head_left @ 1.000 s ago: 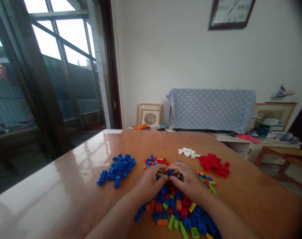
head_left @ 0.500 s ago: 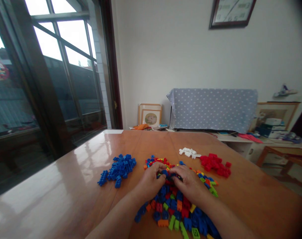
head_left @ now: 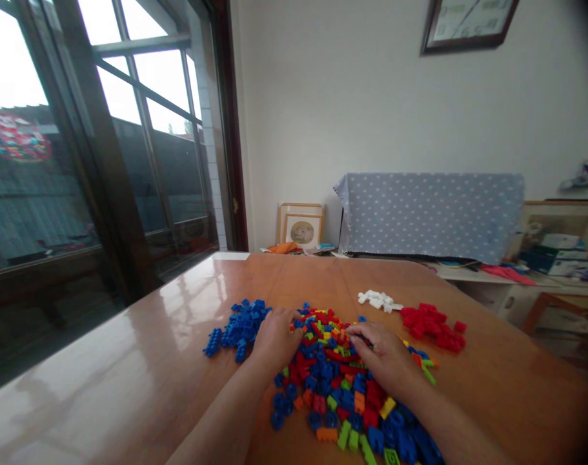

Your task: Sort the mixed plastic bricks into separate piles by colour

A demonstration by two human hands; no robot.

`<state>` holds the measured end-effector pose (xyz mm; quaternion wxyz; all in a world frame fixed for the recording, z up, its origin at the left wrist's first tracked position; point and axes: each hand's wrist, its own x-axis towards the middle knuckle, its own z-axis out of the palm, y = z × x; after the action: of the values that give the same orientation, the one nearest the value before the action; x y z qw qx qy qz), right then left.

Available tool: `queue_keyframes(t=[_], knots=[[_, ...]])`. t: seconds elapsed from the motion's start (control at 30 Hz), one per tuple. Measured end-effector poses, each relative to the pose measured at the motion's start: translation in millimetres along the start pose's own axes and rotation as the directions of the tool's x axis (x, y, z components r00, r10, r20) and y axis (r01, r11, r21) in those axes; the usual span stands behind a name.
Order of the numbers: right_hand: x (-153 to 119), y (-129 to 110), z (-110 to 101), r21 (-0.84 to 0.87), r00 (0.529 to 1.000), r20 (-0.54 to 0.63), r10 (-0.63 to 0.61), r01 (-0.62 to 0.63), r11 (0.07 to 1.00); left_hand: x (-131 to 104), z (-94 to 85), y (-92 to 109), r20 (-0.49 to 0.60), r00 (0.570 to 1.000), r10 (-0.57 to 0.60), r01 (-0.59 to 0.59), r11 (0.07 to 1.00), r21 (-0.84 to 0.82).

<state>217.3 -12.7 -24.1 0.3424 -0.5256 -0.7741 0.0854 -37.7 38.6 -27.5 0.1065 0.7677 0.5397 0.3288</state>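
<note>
A wide mixed heap of toy building bricks [head_left: 332,368] in blue, red, green, yellow and orange lies on the table between my forearms. At the heap's left edge is my left hand [head_left: 277,337], its thumb and forefinger parted and no brick visible between them. Behind that hand stands a pile of blue bricks [head_left: 240,323], partly covered by it. My right hand [head_left: 383,349] hovers over the heap's right side with fingers apart and nothing seen in its grasp. Farther right are a small group of white bricks [head_left: 378,299] and a pile of red bricks [head_left: 432,325].
The brown wooden table [head_left: 158,374] reflects light from the window on the left. Behind it are a framed picture [head_left: 302,229], a dotted grey-blue cloth [head_left: 429,213] over something, and a low white cabinet [head_left: 497,290]. A wooden chair [head_left: 559,323] stands to the right.
My hands were together over the heap with dark blue pieces at the fingers; now they are apart, the left moved toward the blue pile. The view has shifted slightly left.
</note>
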Motion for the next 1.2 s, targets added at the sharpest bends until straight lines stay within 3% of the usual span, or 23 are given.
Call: queue_keyframes(t=[0.13, 0.27, 0.47, 0.6, 0.83, 1.03, 1.2], knots=[[-1.1, -1.4, -2.9, 0.016, 1.000, -0.019, 0.024, -0.024, 1.000, 3.5, -3.7, -15.8, 0.038, 0.992, -0.116, 0.111, 0.986, 0.125], [-1.1, -1.3, -2.8, 0.031, 0.999, -0.024, 0.033, -0.033, 0.999, 2.3, -7.4, -15.7, 0.089, 0.981, -0.174, 0.139, 0.942, 0.305], [-0.8, 0.0, -4.3, 0.017, 0.998, -0.046, 0.044, -0.043, 0.999, 1.5, -15.5, -9.7, 0.055, 0.988, -0.146, 0.096, 0.845, 0.527], [-0.6, 3.5, -6.2, 0.032, 0.995, -0.057, 0.087, -0.085, 0.996, 2.2, -16.4, -5.8, 0.038, 0.990, -0.135, 0.099, 0.865, 0.492], [3.6, 22.7, -3.0, 0.143, 0.965, -0.084, 0.248, -0.235, 0.962, 4.2, -4.3, -6.5, 0.160, 0.987, -0.007, -0.061, 0.906, 0.419], [5.1, 37.8, -0.3, 0.151, 0.955, -0.049, 0.292, -0.281, 0.948, 5.9, -3.5, -17.3, 0.115, 0.992, -0.044, -0.016, 0.879, 0.477], [4.4, 36.9, -6.4, 0.150, 0.943, -0.100, 0.318, -0.301, 0.942, 5.5, -8.9, -18.9, 0.078, 0.993, -0.093, 0.038, 0.848, 0.528]])
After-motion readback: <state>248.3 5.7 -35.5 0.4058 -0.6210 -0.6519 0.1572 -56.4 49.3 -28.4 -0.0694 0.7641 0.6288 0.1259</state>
